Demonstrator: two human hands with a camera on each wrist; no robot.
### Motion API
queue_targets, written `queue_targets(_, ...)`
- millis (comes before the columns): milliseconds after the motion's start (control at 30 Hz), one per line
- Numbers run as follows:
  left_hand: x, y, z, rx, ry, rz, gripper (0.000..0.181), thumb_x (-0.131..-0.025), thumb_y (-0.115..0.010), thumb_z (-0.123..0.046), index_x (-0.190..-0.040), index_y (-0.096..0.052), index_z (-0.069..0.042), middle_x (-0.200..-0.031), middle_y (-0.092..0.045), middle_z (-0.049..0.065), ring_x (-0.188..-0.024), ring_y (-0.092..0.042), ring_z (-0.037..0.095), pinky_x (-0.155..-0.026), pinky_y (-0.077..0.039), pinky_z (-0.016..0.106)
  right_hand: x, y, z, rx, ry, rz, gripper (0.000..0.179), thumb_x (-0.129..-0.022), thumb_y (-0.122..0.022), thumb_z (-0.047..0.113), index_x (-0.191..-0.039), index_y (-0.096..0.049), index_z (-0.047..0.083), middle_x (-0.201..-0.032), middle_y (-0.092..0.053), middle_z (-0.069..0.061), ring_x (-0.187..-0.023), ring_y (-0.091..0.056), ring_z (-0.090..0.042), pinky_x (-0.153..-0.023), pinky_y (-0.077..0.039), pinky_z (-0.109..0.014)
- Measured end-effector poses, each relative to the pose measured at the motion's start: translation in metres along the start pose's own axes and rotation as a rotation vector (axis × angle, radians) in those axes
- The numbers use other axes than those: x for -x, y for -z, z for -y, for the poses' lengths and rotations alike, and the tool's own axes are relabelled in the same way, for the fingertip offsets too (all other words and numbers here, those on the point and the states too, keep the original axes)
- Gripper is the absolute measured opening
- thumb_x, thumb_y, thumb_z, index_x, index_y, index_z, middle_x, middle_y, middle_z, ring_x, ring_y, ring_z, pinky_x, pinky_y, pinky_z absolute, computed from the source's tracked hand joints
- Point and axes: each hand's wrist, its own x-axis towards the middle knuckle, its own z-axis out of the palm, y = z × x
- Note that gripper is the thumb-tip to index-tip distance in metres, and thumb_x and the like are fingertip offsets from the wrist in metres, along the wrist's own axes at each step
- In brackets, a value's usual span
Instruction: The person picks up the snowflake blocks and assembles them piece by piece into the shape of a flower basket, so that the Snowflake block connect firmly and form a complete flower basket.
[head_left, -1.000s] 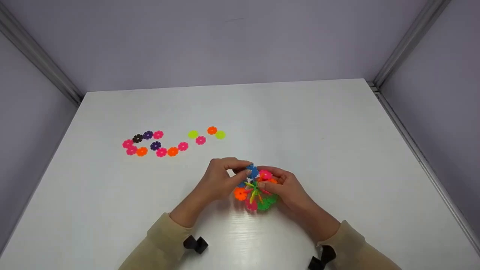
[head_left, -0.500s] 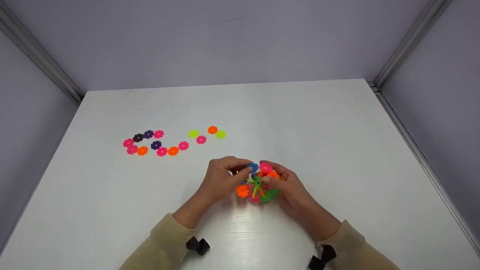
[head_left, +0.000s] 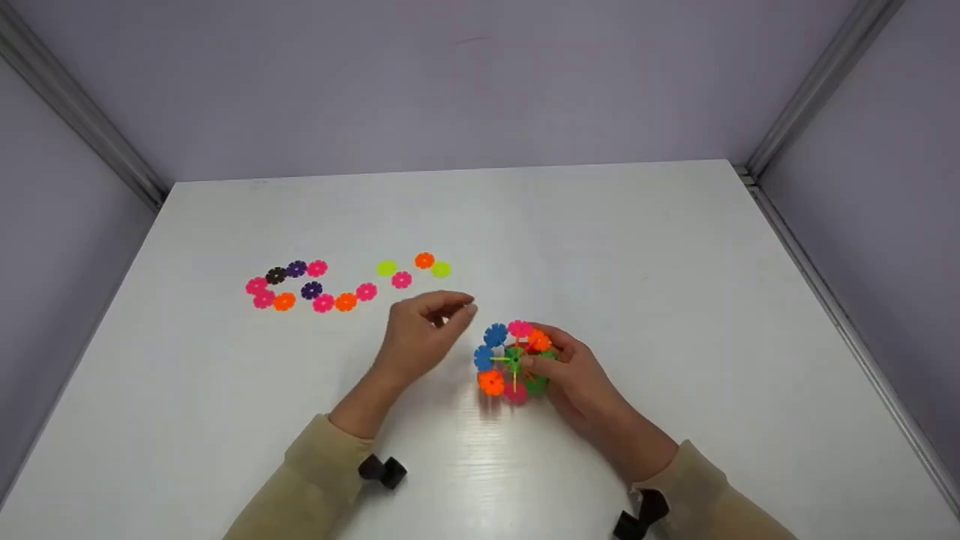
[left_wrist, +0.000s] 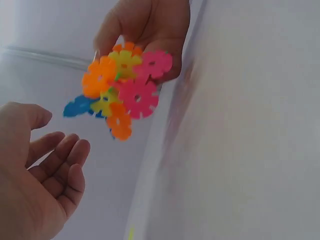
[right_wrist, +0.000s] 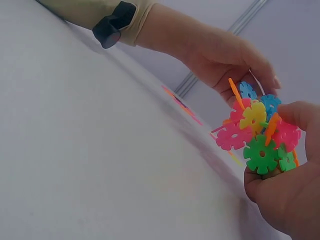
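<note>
My right hand [head_left: 581,375] holds a round cluster of interlocking flower-shaped plastic discs [head_left: 491,382], its thumb against the green centre. Blue, pink, orange and green discs ring that centre in the head view. Yellow, orange and pink ones [left_wrist: 138,97] face the left wrist view, and a green disc [right_wrist: 261,154] sits by the right hand's fingers in the right wrist view. To the left of the cluster, and apart from it, hovers my left hand [head_left: 424,334]. Its fingers are loosely bent, and nothing shows between them and the thumb in the left wrist view.
Loose flower discs in pink, orange, purple and black [head_left: 322,303] lie flat on the white table [head_left: 675,262] at the left. A few yellow, pink and orange ones [head_left: 401,280] lie nearer the middle. Grey walls [head_left: 480,90] stand around the table.
My left hand has let go of a blue disc on the cluster and moved up and left. The right hand still holds the cluster, which has turned so its centre faces up more.
</note>
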Motion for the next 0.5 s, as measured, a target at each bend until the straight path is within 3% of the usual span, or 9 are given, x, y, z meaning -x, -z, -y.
queue_targets(100, -0.019, 0.018, 0.014, -0.054, 0.045, -0.059, 0.022, -0.1, -0.076, -0.023, -0.118, -0.082, -0.012, -0.105, -0.079, -0.004, -0.092, -0.067, 0.015, -0.078, -0.056, 0.028, 0.0, -0.001, 0.0, 0.014, 0.001, 0.007, 0.068, -0.091, -0.079, 0.003, -0.152, -0.05, 0.003, -0.147, -0.055, -0.017, -0.132, -0.056, -0.03, -0.104, -0.054, -0.034)
queue_targets(200, -0.039, 0.033, 0.031, -0.082, 0.104, -0.056, 0.025, -0.1, -0.076, -0.021, -0.122, -0.08, -0.011, -0.112, -0.078, 0.0, -0.102, -0.068, 0.018, -0.084, -0.057, 0.03, 0.0, -0.001, 0.0, 0.011, -0.003, 0.02, 0.067, -0.091, -0.078, 0.001, -0.152, -0.05, 0.002, -0.147, -0.054, -0.017, -0.132, -0.055, -0.03, -0.104, -0.054, -0.033)
queue_targets(333, -0.064, 0.043, 0.051, -0.096, 0.187, 0.026, 0.031, -0.101, -0.075, -0.017, -0.13, -0.076, -0.008, -0.122, -0.075, 0.005, -0.113, -0.066, 0.022, -0.095, -0.057, 0.033, 0.0, 0.001, -0.001, 0.017, -0.01, 0.055, 0.064, -0.092, -0.077, 0.001, -0.15, -0.05, 0.001, -0.146, -0.055, -0.018, -0.133, -0.055, -0.029, -0.105, -0.054, -0.033)
queue_targets(500, -0.083, 0.042, 0.065, -0.108, 0.297, 0.138, 0.037, -0.102, -0.074, -0.018, -0.138, -0.071, -0.01, -0.132, -0.07, 0.004, -0.118, -0.062, 0.023, -0.101, -0.056, 0.034, 0.001, 0.001, -0.002, 0.023, -0.023, 0.1, 0.065, -0.092, -0.077, 0.002, -0.151, -0.05, 0.001, -0.145, -0.055, -0.017, -0.134, -0.053, -0.028, -0.105, -0.054, -0.034)
